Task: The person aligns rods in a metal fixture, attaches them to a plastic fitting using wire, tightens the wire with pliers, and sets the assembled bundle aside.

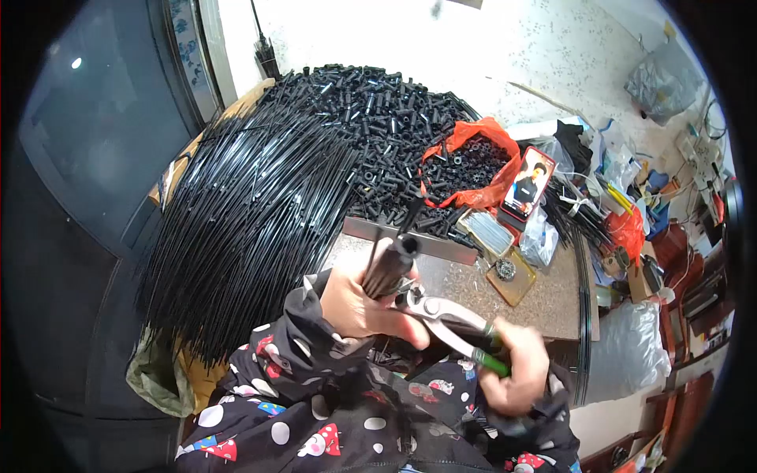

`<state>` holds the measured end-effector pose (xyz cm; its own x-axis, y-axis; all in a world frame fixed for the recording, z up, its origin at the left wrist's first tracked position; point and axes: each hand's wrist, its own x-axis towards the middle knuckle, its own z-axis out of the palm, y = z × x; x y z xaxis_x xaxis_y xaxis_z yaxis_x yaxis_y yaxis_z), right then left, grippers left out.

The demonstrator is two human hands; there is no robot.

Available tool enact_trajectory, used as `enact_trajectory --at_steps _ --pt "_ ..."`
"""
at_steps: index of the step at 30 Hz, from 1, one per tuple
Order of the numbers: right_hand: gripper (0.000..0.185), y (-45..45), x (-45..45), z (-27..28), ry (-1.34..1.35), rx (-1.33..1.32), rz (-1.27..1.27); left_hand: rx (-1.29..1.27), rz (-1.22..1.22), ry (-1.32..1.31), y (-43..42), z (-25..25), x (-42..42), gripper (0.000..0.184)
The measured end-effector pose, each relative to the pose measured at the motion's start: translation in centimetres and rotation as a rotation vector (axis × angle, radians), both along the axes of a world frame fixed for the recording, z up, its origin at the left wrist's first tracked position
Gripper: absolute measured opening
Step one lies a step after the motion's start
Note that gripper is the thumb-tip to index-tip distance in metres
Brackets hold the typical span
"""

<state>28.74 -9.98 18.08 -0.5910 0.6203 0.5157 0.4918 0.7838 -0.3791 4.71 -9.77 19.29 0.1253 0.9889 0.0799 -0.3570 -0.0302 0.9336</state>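
Observation:
My left hand (355, 307) is wrapped round a bundle of black rods with a black tubular part (404, 249) at its upper end, held above the front of the table. My right hand (516, 366) grips the green handles of a pair of metal pliers (449, 315). The handles are spread apart, and the plier head lies against the black parts beside my left fingers. What exactly sits between the jaws is too small to tell. Motion slightly blurs my right hand.
Long black rods (252, 213) cover the table's left side. Behind lies a heap of short black tubes (378, 118). A red bag (509, 162) holds small black parts. Further right are a phone (528, 185), a tray of thin pieces (486, 232) and a yellowish dish (520, 288).

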Motion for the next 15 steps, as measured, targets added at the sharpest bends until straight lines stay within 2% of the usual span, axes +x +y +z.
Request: enact_trajectory --at_steps 1,2,3,5,6,7,9,10,11,12,13,15 --pt "0.034 -0.3 -0.1 1.3 -0.052 -0.242 0.130 0.031 -0.036 0.089 0.3 -0.5 -0.9 0.074" --pt "0.029 -1.3 0.2 0.3 0.106 -0.911 0.211 -0.091 -0.224 -0.148 0.1 -0.3 -0.9 0.073" --pt "0.024 -2.2 0.4 -0.9 0.274 -1.582 0.275 -0.020 -0.299 -0.001 0.7 -1.7 -1.5 0.072" --pt "0.027 -1.5 0.2 -4.2 0.266 -1.816 0.479 0.184 -0.184 -0.040 0.7 -2.2 -0.2 0.073" --pt "0.029 -1.2 -0.6 -4.2 0.265 -1.930 0.585 0.218 -0.210 0.162 0.7 -1.0 -0.1 0.068" --pt "0.043 -0.7 -1.4 -2.9 0.069 -1.556 0.492 0.475 -0.035 0.404 0.7 0.7 0.3 0.063" --pt "0.052 -0.8 -1.6 -2.3 0.066 -0.823 0.065 0.280 -0.066 0.362 0.2 1.0 0.4 0.062" --pt "0.051 -0.4 -1.1 -3.2 0.091 -0.383 -0.049 0.260 0.014 0.333 0.1 0.5 0.6 0.063" --pt "0.049 0.1 -0.7 -3.6 0.112 0.060 -0.156 0.378 0.043 0.312 0.2 0.3 0.5 0.065" --pt "0.044 0.8 -0.4 -2.5 0.094 0.246 -0.184 0.205 0.022 0.159 0.1 -0.1 0.4 0.066" --pt "0.041 0.4 -0.2 -1.2 -0.045 0.171 -0.166 0.038 0.005 0.004 0.0 -0.6 0.2 0.067" --pt "0.036 -1.0 -1.1 -2.2 -0.024 -0.359 0.114 0.040 -0.114 -0.225 0.1 -1.4 0.1 0.076"
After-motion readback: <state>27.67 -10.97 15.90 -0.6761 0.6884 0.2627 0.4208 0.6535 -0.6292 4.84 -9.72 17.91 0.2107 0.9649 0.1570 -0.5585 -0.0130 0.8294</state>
